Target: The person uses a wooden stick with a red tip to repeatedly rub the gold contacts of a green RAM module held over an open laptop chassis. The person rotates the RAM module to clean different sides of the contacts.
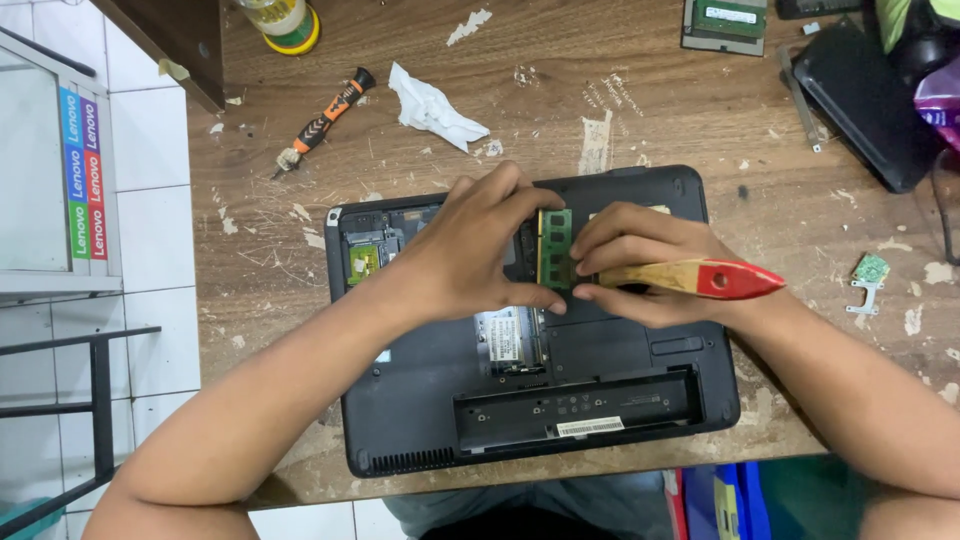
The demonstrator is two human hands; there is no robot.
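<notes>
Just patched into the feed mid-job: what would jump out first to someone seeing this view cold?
Dead centre, both hands pinch a green memory module over the open underside of a black laptop: left hand on its left edge, right hand on its right. The right hand also holds a brush with a red-tipped wooden handle pointing right. Up left on the scarred wooden table lie an orange-and-black screwdriver and a crumpled white tissue.
</notes>
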